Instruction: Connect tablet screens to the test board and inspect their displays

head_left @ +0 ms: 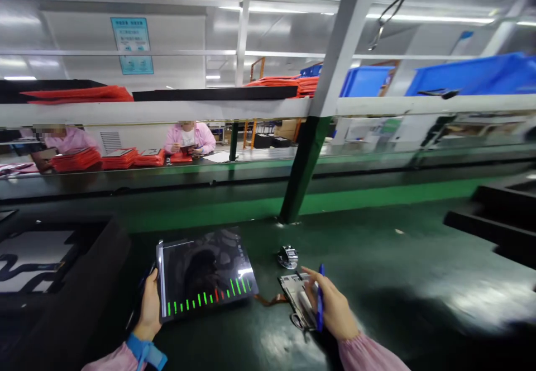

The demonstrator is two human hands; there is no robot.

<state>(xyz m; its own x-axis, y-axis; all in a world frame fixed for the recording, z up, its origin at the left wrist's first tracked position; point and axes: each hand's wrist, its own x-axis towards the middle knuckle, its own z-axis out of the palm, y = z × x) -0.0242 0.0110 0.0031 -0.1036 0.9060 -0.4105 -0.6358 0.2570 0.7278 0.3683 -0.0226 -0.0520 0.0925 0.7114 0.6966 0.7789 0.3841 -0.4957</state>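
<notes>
Screen (205, 265) over bench (377, 248), left edge in grip of left hand (149, 309), tilted, presumably to face the eye | right of screen: board (298, 299), near, presumably for reach of ribbon (273, 300) | farther right of screen: right hand (335, 308), gripping pen (320, 301) | left of screen: black tray (90, 276)

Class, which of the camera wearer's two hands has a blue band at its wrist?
The left hand, holding the dark screen: a blue band shows at its wrist, while the right hand, with the blue pen, shows none.

One lit screen (205, 273); one slim blue tool (320, 298); two co-workers (204, 135) (76, 139).
</notes>
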